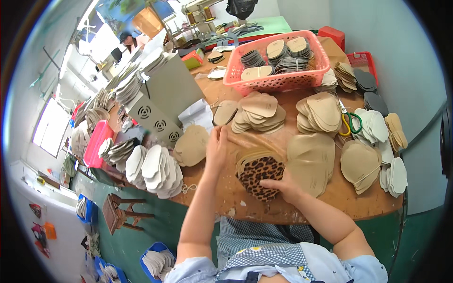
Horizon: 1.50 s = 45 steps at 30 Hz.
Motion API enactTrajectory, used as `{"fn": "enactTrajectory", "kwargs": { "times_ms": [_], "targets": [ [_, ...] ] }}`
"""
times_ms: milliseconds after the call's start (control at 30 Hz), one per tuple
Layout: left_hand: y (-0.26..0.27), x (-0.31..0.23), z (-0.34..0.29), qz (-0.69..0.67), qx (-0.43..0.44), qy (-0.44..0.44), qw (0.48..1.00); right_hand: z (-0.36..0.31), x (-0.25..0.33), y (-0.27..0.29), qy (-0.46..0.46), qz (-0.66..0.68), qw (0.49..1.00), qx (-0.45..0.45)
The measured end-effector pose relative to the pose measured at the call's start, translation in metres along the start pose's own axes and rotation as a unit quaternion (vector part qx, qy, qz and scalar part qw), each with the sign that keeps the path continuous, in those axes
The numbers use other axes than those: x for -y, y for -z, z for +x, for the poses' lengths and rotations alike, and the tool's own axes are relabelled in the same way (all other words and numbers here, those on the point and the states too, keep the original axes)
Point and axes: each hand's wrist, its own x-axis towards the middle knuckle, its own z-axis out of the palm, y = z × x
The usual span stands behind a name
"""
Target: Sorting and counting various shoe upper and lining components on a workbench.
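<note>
My right hand [281, 185] grips a leopard-print cut piece [260, 175] at its right side, thumb on top and fingers hidden beneath. Tan edges of a stack [250, 154] show behind that piece. Farther left, my left hand [217, 147] is raised over the table with its fingers pressed together; anything between them is too small to make out. Just beyond its fingertips lies a single tan piece [225, 112]. A fanned pile of tan pieces [257, 111] sits to the right of that, and flat tan pieces [310, 160] lie beside my right hand.
A pink basket [276, 85] of bundled pieces stands at the back. Green-and-yellow scissors [349, 123] lie at right among tan and white piles [373, 126]. A grey box with vents [158, 123] stands left. A wooden stool [115, 214] is on the floor; a person [130, 41] sits far off.
</note>
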Motion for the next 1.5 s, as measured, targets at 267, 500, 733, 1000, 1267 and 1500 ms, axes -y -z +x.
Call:
{"fn": "enactTrajectory", "kwargs": {
  "times_ms": [267,500,733,1000,1267,1500],
  "targets": [
    [-0.013,0.047,0.167,0.488,0.062,0.167,0.854,0.01,-0.009,0.008,-0.098,0.09,0.991,0.012],
    [0.01,0.043,0.164,0.425,-0.051,0.048,0.902,0.015,-0.009,0.004,-0.125,0.151,0.98,-0.014],
    [0.009,-0.09,-0.014,0.341,-0.136,-0.248,0.897,0.02,-0.016,0.007,-0.104,0.146,0.983,-0.048],
    [-0.043,-0.083,-0.131,0.25,0.052,-0.226,0.94,0.014,-0.032,0.008,-0.03,0.073,0.996,-0.038],
    [-0.029,-0.075,-0.151,0.013,0.054,-0.064,0.996,0.006,-0.017,0.004,-0.034,0.119,0.992,0.028],
    [-0.02,-0.04,-0.151,-0.264,0.02,0.15,0.953,-0.001,-0.016,0.0,-0.014,0.101,0.995,0.017]
  ]
}}
